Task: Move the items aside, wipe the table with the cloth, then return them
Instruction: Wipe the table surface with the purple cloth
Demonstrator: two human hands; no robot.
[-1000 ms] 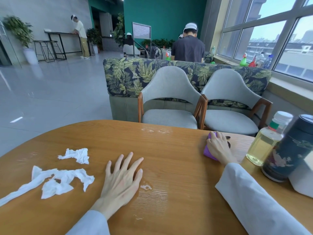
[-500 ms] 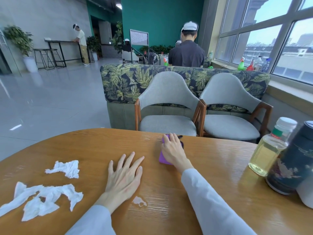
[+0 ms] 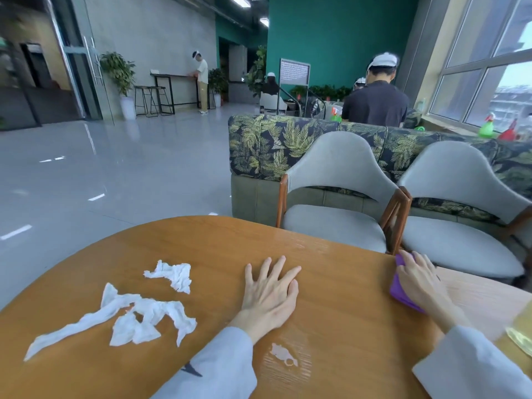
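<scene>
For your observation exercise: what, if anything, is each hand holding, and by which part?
The right hand presses the purple cloth from above, palm on its top face, against the table. The left hand lies flat, holding nothing.

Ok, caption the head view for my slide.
Right hand wipes the table with purple cloth; left hand rests flat.

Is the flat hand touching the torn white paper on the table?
Apart. The head view shows the left hand lying flat on the table, with a strip of bare wood between it and the torn white tissue.
</scene>
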